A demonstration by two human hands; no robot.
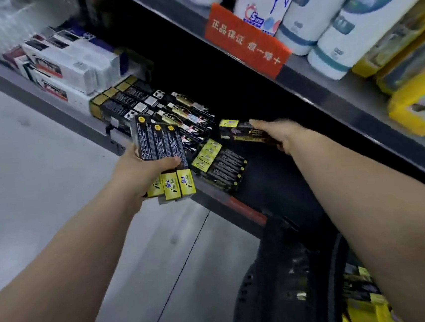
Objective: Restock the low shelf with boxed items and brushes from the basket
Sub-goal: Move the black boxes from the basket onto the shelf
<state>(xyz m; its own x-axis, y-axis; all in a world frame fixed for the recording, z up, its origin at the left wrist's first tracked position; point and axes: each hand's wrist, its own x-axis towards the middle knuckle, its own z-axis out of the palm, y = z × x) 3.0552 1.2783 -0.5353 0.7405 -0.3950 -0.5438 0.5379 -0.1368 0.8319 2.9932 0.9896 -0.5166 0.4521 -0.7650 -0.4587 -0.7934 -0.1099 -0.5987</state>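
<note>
Grips in the left hand (140, 173) a bundle of black-and-yellow boxes (157, 142), fingers curled beneath and thumb across the top, yellow ends toward the body, out in front of the shelf edge. Holds in the right hand (286, 133) a single box (245, 131) of the same kind, fingers closed along its top, reached out over the low shelf (280, 180). Carries that box with its long axis running from the yellow end on the left back toward the wrist, roughly parallel to the laid row (222, 166) of matching boxes just below it. Shows bare dark shelf to the right of the row and deeper in.

Judging by this: right hand nearer the open spot, so probably a short drop down beside the row, axis as it lies, yellow end lined up with the others. Risks nudging the row askew if set down too close.

Has the basket (270, 285) low on the right, under the right forearm, with more yellow-and-black packs inside; no brushes to be made out there.
</note>
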